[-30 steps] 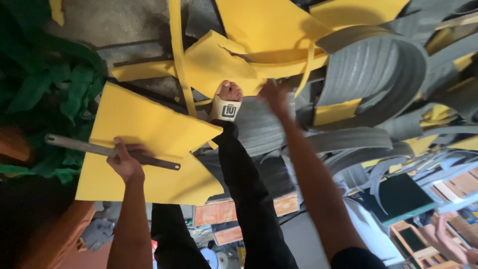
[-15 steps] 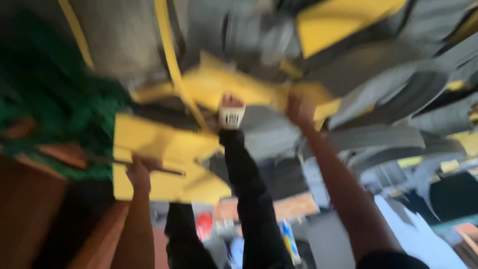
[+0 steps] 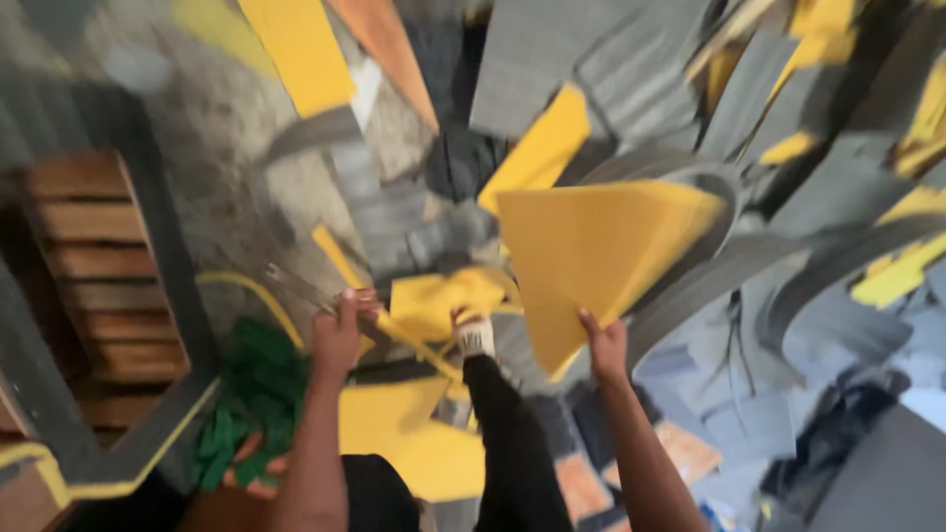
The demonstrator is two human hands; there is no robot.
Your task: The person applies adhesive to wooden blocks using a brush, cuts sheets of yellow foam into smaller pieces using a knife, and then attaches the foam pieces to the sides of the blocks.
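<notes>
Landmark: we take the big yellow sheet (image 3: 591, 256) as our reference; it is lifted off the floor, tilted, roughly triangular.
Right hand: our right hand (image 3: 605, 345) is closed on the lower corner of the yellow sheet and holds it up.
Left hand: our left hand (image 3: 338, 330), well to the left of the yellow sheet, is clenched around a long metal ruler (image 3: 296, 288) that runs up and to the left from the fist.
Leg: our dark trouser leg (image 3: 507, 433) stretches out below the yellow sheet, ending in a white shoe (image 3: 476, 337) just left of the right hand.
Floor: grey foam offcuts (image 3: 631, 69) and yellow scraps (image 3: 540, 148) lie above and right of the yellow sheet; another yellow piece (image 3: 414, 433) lies below and left of it.
Green heap: a green pile (image 3: 251, 404) sits far to the lower left of the yellow sheet, below the left hand.
Wooden slats: brown slats (image 3: 94, 256) lie at the far left.
Sharpness: the view is blurred, so we cannot tell finer detail.
</notes>
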